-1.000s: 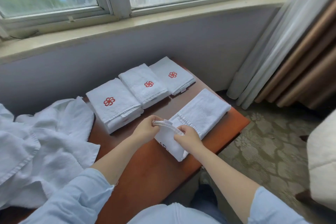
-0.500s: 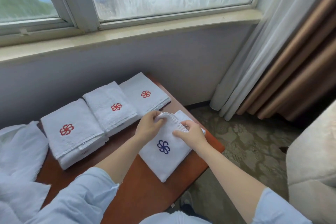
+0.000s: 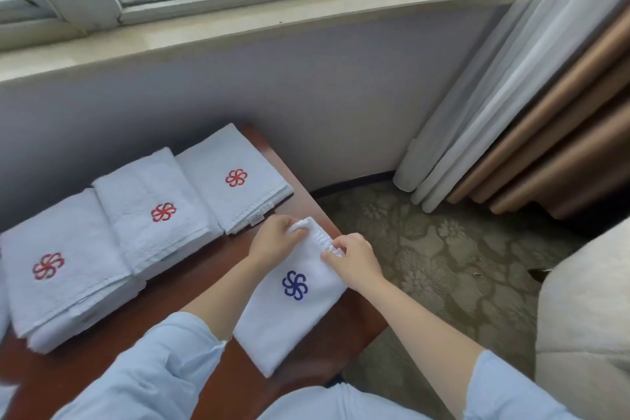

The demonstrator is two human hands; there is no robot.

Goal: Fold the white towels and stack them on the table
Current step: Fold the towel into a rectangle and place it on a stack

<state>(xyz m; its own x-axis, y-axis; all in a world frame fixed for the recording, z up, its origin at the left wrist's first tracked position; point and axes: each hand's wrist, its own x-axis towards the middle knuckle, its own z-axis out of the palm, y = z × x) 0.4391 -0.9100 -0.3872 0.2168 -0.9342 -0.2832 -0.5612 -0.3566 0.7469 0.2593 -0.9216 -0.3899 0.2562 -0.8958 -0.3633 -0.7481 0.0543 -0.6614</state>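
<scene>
Hands, left (image 3: 274, 242) and right (image 3: 356, 262), in fingertip pinches on the ribbed hem of a soft, rectangular terry towel (image 3: 289, 320).

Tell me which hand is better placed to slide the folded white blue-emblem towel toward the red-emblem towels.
Probably the left hand: it pinches the folded white blue-emblem towel on the side nearest the white red-emblem towels. The right hand pinches farther away.

Three folded red-emblem towels (image 3: 78, 286) (image 3: 146, 187) (image 3: 218, 160) at left; one blue-emblem towel (image 3: 289, 320) lower centre; one tabletop (image 3: 191, 286).
</scene>
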